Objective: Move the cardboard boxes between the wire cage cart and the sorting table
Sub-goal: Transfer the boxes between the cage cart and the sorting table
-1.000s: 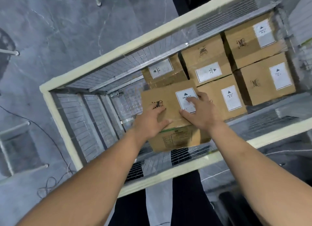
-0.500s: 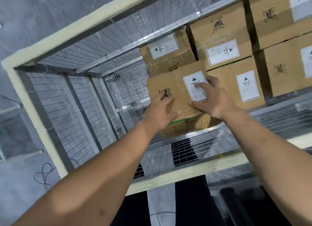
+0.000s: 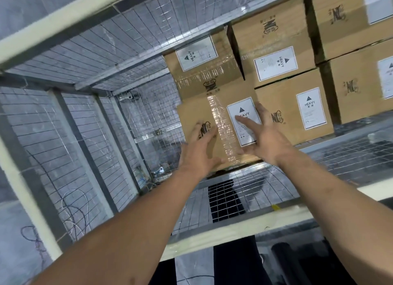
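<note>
A cardboard box with a white HEAVY label and clear tape lies inside the wire cage cart, beside other boxes. My left hand lies over its top near the printed logo, fingers spread and straight. My right hand is over the label, fingers extended, thumb low at the box's near edge. Whether the hands press on the box or hover just above it is unclear. The sorting table is out of view.
Several more labelled boxes are stacked to the right and behind. The cart's cream top rail crosses below my forearms. Wire mesh walls close the left side, with a loose cable outside on the grey floor.
The box has gone lower and deeper into the cage, settling level next to its neighbours. My fingers have straightened and spread from their earlier hold on it. The view has moved closer.
</note>
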Demonstrator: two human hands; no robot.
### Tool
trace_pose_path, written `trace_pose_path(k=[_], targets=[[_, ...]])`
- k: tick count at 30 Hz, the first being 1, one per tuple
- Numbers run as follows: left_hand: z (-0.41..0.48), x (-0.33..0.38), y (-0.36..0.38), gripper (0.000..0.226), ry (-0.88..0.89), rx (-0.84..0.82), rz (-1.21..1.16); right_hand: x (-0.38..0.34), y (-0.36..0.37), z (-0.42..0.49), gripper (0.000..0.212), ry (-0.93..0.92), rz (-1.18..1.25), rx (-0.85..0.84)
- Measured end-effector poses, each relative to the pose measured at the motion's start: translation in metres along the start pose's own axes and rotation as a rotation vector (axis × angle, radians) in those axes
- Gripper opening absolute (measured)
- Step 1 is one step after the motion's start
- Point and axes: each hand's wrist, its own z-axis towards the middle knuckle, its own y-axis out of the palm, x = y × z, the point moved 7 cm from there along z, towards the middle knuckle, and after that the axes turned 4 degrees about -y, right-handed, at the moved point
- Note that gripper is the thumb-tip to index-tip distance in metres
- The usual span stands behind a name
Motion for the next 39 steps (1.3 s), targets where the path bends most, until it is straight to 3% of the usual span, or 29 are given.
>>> trace_pose_path(k=[13, 34, 39], targets=[[0.044, -0.008, 0.03, 0.121, -0.052, -0.012, 0.21, 0.02, 0.029, 0.028, 0.129, 0.128, -0.251, -0.113], [0.064, -0.012, 0.072, 0.128, -0.097, -0.052, 0.3, 0.046, 0.059, 0.07, 0.121, 0.138, -0.233, -0.09], [0.067, -0.013, 0.083, 0.133, -0.079, -0.049, 0.275, 0.036, 0.063, 0.073, 0.104, 0.111, -0.263, -0.081]])
